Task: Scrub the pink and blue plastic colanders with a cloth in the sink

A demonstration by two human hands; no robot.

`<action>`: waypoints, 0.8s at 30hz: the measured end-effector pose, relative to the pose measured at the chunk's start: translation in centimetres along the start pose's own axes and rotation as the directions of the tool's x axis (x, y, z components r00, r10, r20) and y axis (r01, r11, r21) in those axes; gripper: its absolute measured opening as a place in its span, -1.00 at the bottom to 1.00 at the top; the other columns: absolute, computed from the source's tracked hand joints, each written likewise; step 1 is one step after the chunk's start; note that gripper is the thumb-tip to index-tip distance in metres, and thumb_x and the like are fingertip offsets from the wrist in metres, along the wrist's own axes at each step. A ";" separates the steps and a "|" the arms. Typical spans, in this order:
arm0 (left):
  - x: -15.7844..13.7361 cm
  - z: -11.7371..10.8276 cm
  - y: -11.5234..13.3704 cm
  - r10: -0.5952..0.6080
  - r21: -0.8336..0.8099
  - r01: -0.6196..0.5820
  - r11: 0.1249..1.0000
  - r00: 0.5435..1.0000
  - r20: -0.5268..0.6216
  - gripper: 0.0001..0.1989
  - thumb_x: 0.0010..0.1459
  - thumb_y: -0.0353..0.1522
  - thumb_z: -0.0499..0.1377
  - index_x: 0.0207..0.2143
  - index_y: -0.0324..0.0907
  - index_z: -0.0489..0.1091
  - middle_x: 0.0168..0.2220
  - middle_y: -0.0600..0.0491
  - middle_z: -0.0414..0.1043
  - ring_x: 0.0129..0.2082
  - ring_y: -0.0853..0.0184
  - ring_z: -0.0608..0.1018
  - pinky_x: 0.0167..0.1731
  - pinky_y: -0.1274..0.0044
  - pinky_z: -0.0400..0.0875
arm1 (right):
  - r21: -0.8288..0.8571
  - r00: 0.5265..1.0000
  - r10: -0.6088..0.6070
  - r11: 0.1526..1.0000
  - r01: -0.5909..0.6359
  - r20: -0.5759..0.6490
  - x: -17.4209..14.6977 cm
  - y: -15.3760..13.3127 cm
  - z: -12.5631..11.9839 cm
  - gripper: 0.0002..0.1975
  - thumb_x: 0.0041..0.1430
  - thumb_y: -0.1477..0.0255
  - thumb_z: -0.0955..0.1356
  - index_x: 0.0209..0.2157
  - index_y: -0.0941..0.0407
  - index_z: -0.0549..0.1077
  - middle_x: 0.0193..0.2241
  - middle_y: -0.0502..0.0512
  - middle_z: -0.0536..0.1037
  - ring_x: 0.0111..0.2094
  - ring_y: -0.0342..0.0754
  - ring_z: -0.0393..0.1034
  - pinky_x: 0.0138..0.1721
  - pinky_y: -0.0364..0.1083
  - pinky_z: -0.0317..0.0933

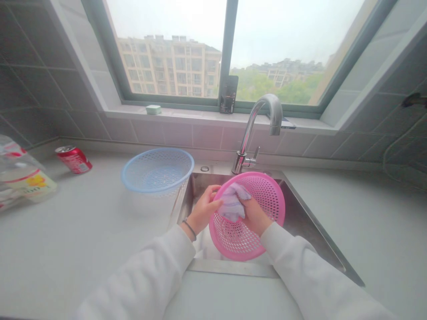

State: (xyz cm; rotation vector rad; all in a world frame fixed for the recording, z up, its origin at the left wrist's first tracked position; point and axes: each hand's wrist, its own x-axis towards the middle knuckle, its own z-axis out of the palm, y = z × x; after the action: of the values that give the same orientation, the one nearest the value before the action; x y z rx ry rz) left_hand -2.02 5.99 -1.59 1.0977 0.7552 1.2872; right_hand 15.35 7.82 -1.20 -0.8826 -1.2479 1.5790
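Observation:
A pink plastic colander (267,195) with many holes is tilted over the steel sink (300,222), its open side facing me. My left hand (204,209) grips its left rim, thumb toward the inside and fingers round the edge. In my right hand (255,215) is a bunched pale purple cloth (231,204), pressed against the inner wall of the colander near the left rim. Most of my right fingers are hidden behind the cloth. A dark band circles my left wrist.
The chrome faucet (256,129) arches behind the colander. A blue basket (158,171) stands on the counter left of the sink. Farther left are a red can (74,159) and plastic bottles (30,182). A green sponge (153,109) and a dark upright packet (228,95) rest on the windowsill.

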 end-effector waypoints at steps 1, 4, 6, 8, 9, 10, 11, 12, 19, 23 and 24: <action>0.0 -0.1 0.0 0.006 -0.008 -0.006 1.000 1.000 0.002 -0.41 -0.10 -0.13 0.42 -0.05 -0.16 0.38 -0.27 0.03 0.55 -0.31 0.24 0.56 -0.28 0.47 0.41 | -0.009 1.000 0.009 1.000 -0.009 0.020 -0.3 -0.1 0.4 -0.63 0.09 0.11 0.49 -0.14 0.02 0.52 -0.22 0.05 0.63 -0.18 0.05 0.53 -0.07 0.05 0.43; 0.0 -0.3 -0.1 -0.010 0.005 0.010 1.000 1.000 -0.011 -0.42 -0.09 -0.15 0.42 -0.05 -0.17 0.38 -0.26 0.02 0.56 -0.31 0.24 0.57 -0.26 0.47 0.40 | -0.159 0.988 0.071 0.986 -0.048 0.140 -1.1 -0.5 1.1 -0.62 0.05 0.27 0.52 -0.07 0.03 0.55 -0.10 0.12 0.65 -0.04 0.10 0.52 0.15 0.13 0.32; 0.0 -0.4 -0.2 -0.030 0.055 0.031 0.998 0.999 -0.013 -0.42 -0.09 -0.18 0.43 -0.03 -0.17 0.38 -0.25 0.02 0.56 -0.30 0.24 0.57 -0.26 0.48 0.39 | -0.289 0.972 0.112 0.956 -0.049 0.207 -1.3 -0.6 1.1 -0.69 0.10 0.29 0.49 -0.09 0.02 0.59 -0.12 0.12 0.66 -0.01 0.13 0.52 0.20 0.19 0.27; 0.0 -0.5 -0.5 -0.035 0.099 0.034 0.994 0.999 0.004 -0.41 -0.09 -0.19 0.43 -0.01 -0.17 0.39 -0.23 0.01 0.56 -0.28 0.25 0.57 -0.25 0.49 0.37 | -0.415 0.962 0.135 0.910 -0.026 0.236 -1.2 -0.4 0.8 -0.73 0.11 0.31 0.47 -0.12 0.00 0.62 -0.17 0.11 0.67 -0.01 0.18 0.52 0.20 0.24 0.26; 0.0 -0.5 -0.6 -0.037 0.108 0.035 0.993 0.999 0.018 -0.40 -0.09 -0.19 0.43 -0.01 -0.17 0.39 -0.22 0.01 0.57 -0.28 0.25 0.57 -0.24 0.49 0.38 | -0.477 0.961 0.152 0.878 -0.023 0.233 -1.1 -0.2 0.6 -0.74 0.09 0.32 0.48 -0.14 0.00 0.63 -0.19 0.12 0.68 -0.02 0.20 0.52 0.18 0.26 0.28; 0.0 -0.6 -0.8 -0.039 0.111 0.035 0.993 0.999 0.032 -0.39 -0.09 -0.18 0.44 0.00 -0.16 0.39 -0.20 0.00 0.57 -0.27 0.25 0.57 -0.24 0.48 0.38 | -0.533 0.960 0.169 0.846 -0.024 0.225 -1.1 0.0 0.4 -0.74 0.07 0.33 0.50 -0.15 0.01 0.64 -0.20 0.12 0.69 -0.04 0.23 0.53 0.16 0.28 0.29; 0.0 -0.6 -0.9 -0.038 0.111 0.033 0.993 0.998 0.044 -0.38 -0.09 -0.17 0.44 0.01 -0.16 0.38 -0.19 0.00 0.57 -0.26 0.25 0.57 -0.23 0.48 0.39 | -0.572 0.960 0.183 0.819 -0.029 0.214 -1.0 0.2 0.2 -0.74 0.05 0.34 0.51 -0.17 0.01 0.65 -0.21 0.12 0.69 -0.05 0.24 0.53 0.14 0.29 0.30; 0.1 -0.7 -1.0 -0.036 0.111 0.030 0.993 0.998 0.052 -0.38 -0.09 -0.17 0.45 0.01 -0.16 0.38 -0.18 0.00 0.57 -0.25 0.24 0.57 -0.21 0.47 0.39 | -0.588 0.961 0.188 0.808 -0.034 0.204 -1.0 0.3 0.1 -0.75 0.04 0.35 0.51 -0.18 0.02 0.65 -0.21 0.12 0.69 -0.05 0.25 0.53 0.13 0.29 0.30; 0.2 -0.5 -0.7 -0.024 0.075 0.022 0.997 1.000 0.016 -0.37 -0.10 -0.17 0.43 0.01 -0.17 0.38 -0.22 0.01 0.55 -0.26 0.22 0.56 -0.24 0.48 0.38 | -0.091 0.999 0.045 0.995 -0.043 0.017 -0.7 -0.2 0.7 -0.65 0.04 0.26 0.51 -0.14 0.06 0.52 -0.20 0.08 0.64 -0.19 0.07 0.53 -0.07 0.07 0.39; 0.1 -0.3 -0.4 -0.011 0.028 0.011 1.000 1.000 0.015 -0.40 -0.08 -0.15 0.41 0.00 -0.17 0.36 -0.26 0.04 0.53 -0.32 0.26 0.53 -0.30 0.49 0.37 | 0.092 0.987 -0.020 0.995 0.035 -0.157 -0.1 -0.3 0.1 -0.65 0.06 0.14 0.48 -0.17 -0.01 0.44 -0.28 0.00 0.59 -0.26 0.05 0.50 -0.18 0.02 0.40; 0.1 -0.2 -0.4 -0.010 0.026 0.010 1.000 1.000 0.013 -0.40 -0.07 -0.15 0.40 -0.01 -0.16 0.36 -0.26 0.04 0.53 -0.33 0.26 0.53 -0.30 0.49 0.37 | 0.106 0.983 -0.025 0.993 0.045 -0.181 0.0 -0.2 -0.1 -0.64 0.07 0.11 0.47 -0.17 -0.01 0.43 -0.29 0.00 0.58 -0.27 0.06 0.50 -0.19 0.03 0.40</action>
State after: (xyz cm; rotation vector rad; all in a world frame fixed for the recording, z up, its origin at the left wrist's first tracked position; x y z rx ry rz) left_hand -2.06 6.17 -2.08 1.1208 0.7679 1.2637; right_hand 15.46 7.86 -1.00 -0.9065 -1.0348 1.4900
